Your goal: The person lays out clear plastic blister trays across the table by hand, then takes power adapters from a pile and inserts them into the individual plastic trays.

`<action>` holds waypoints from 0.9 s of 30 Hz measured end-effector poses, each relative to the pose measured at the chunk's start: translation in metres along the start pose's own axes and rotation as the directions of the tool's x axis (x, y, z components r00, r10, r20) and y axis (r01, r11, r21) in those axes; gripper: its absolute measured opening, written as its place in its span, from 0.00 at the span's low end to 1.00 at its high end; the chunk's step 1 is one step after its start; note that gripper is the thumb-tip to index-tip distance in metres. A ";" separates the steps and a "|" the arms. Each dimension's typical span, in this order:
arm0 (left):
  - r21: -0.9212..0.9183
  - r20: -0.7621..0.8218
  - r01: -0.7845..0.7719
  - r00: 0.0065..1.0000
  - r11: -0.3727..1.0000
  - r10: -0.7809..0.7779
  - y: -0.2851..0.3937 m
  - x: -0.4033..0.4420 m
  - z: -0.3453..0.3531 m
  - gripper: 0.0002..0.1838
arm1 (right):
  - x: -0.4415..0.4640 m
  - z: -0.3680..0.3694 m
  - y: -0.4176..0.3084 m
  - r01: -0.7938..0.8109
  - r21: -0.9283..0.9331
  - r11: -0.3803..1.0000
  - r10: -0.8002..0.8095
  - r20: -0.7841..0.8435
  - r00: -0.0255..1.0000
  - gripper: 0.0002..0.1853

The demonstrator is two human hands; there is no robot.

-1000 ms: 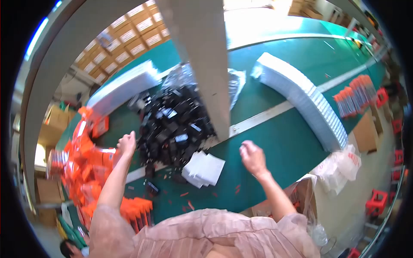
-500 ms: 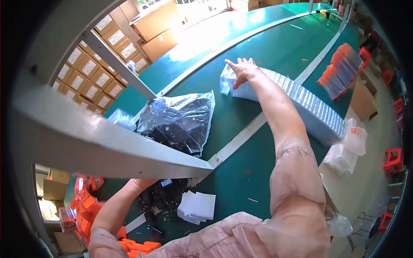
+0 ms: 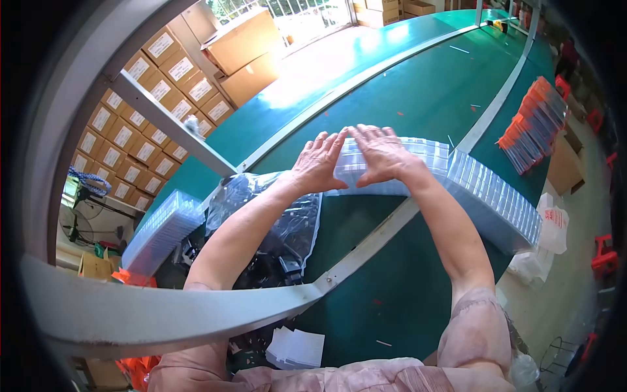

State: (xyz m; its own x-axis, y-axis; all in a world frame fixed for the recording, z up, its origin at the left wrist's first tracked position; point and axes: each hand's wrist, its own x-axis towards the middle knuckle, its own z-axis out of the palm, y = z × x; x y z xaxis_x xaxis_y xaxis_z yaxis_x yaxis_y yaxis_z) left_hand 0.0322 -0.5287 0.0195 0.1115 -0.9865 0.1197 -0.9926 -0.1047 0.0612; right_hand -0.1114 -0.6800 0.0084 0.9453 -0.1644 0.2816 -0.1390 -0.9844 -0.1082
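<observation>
Both hands are at the far left end of the long row of clear plastic cases [image 3: 493,199], which curves across the worktop [image 3: 385,251] toward the right. Left hand [image 3: 318,162] and right hand [image 3: 386,159] nearly meet; fingers extended, thumbs held well off them, so both wide open over the cases. Can't tell if I've got a firm hold or just contact: my palms cover that end. Cases show between my thumbs; the row's line breaks right of my right wrist.

My left forearm crosses the plastic bag [image 3: 294,228], hiding part of it; dark contents, too jumbled to make out. Grey beam [image 3: 189,317] blocks my left elbow. White cards [image 3: 297,348] near me, just beyond my shirt. Orange pieces [image 3: 138,371] at near left, mostly behind the beam.
</observation>
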 end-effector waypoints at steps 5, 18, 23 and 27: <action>-0.056 0.087 0.014 0.996 0.998 -0.009 0.000 0.018 0.006 0.63 | -0.018 -0.024 0.005 -0.135 -0.120 0.984 0.160 0.232 0.960 0.58; -0.086 -0.193 0.240 0.948 0.967 -0.253 -0.085 -0.044 -0.119 0.60 | -0.010 -0.014 0.020 -0.167 -0.215 0.962 0.186 0.074 0.980 0.54; -0.650 -0.093 0.487 0.712 0.584 -0.696 -0.055 -0.194 -0.189 0.50 | -0.064 -0.024 -0.025 -0.013 0.076 0.997 0.036 -0.309 0.950 0.28; -0.790 0.070 0.596 0.320 0.144 -0.945 0.016 -0.363 -0.196 0.36 | -0.196 -0.019 -0.145 -0.327 0.882 0.340 0.331 0.213 0.919 0.03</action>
State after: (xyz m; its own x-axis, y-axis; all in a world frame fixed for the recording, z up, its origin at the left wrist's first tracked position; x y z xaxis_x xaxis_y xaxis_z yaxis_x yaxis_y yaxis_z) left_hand -0.0150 -0.1474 0.1717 0.9701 -0.2259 -0.0885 -0.0386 -0.5038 0.8630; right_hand -0.2818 -0.5065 -0.0130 0.8857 -0.4638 0.0195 -0.0964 -0.2248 -0.9696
